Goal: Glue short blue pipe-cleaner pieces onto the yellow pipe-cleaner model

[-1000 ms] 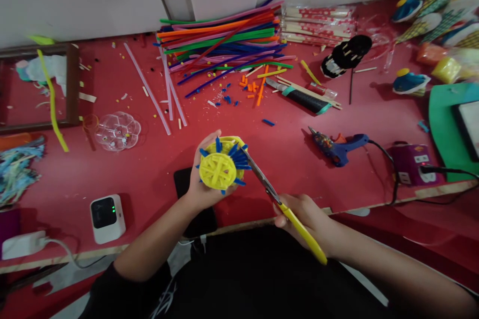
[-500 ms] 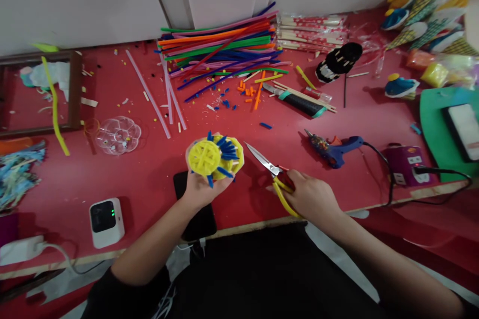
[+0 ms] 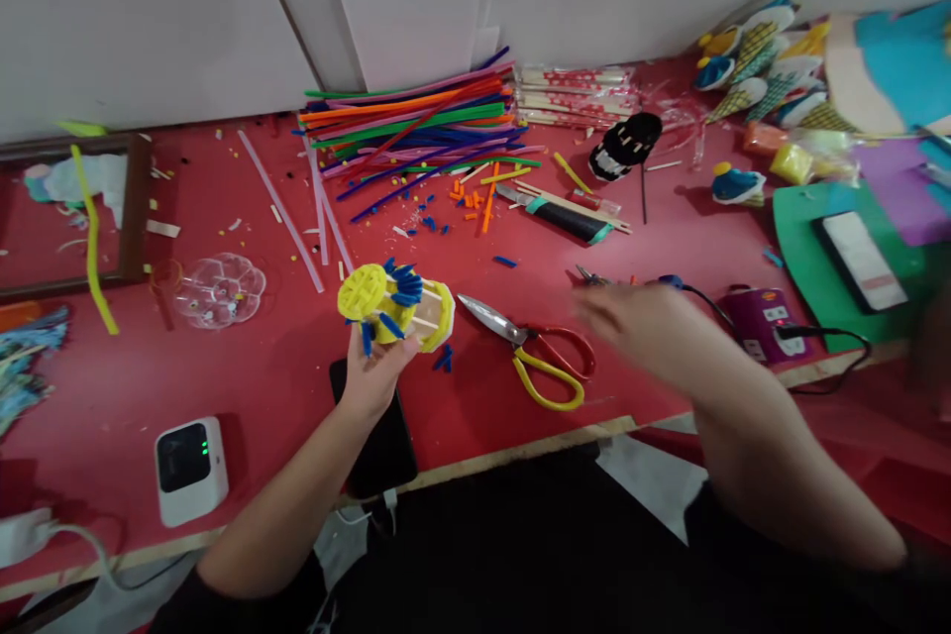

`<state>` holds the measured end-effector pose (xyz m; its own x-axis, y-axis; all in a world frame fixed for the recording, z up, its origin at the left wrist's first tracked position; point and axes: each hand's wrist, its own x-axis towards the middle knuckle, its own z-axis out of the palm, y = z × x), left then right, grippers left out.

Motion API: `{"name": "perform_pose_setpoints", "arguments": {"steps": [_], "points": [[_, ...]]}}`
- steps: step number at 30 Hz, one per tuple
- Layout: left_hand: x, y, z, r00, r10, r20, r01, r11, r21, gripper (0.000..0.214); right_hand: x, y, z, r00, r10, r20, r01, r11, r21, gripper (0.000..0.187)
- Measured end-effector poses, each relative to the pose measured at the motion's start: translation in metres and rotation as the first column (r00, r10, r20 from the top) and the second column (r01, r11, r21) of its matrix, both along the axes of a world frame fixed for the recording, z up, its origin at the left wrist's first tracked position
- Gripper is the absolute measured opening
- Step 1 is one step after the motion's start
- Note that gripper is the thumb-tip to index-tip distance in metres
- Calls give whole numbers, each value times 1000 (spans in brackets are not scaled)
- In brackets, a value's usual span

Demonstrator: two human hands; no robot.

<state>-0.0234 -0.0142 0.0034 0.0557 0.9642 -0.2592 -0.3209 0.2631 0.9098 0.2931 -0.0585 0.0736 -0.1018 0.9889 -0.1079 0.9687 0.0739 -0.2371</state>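
My left hand (image 3: 371,371) grips a small yellow woven drum (image 3: 393,305) with short blue straw pieces sticking out of it, held a little above the red table (image 3: 245,367). Yellow- and red-handled scissors (image 3: 531,352) lie flat on the table just right of the drum, blades closed and pointing left. My right hand (image 3: 639,327) is off the scissors and hovers to their right, over the blue glue gun (image 3: 654,281), which it mostly hides. Motion smears this hand, so its fingers cannot be read.
A pile of coloured straws (image 3: 416,124) lies at the back, with cut bits strewn before it. A clear petal tray (image 3: 219,289) sits left, a white device (image 3: 189,469) and black phone (image 3: 378,446) near the front edge, a purple power strip (image 3: 758,322) right.
My right hand has laid the scissors on the table and moved right toward the glue gun. My left hand has turned the yellow drum onto its side. The view has swung right.
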Motion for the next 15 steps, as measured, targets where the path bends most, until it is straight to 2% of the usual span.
{"name": "perform_pose_setpoints", "arguments": {"steps": [3, 5, 7, 11, 15], "points": [[-3, 0, 0, 1000, -22, 3, 22, 1000, 1, 64, 35, 60, 2, 986, -164, 42, 162, 986, 39, 18], [-4, -1, -1, 1000, -5, 0, 5, 999, 41, 63, 55, 95, -9, 974, -220, 61, 218, 975, 43, 20], [-4, -2, -1, 1000, -8, 2, 8, 997, 82, 60, 71, 119, -25, 972, -226, 64, 224, 974, 27, 33], [-2, -5, 1, 1000, 6, 1, -6, 991, 131, 61, 88, 138, -44, 978, -204, 50, 204, 979, -7, 34], [1, -7, 3, 1000, 3, 31, -6, 994, 113, 64, 85, 141, -37, 974, -226, 27, 226, 974, 6, 34]]}}
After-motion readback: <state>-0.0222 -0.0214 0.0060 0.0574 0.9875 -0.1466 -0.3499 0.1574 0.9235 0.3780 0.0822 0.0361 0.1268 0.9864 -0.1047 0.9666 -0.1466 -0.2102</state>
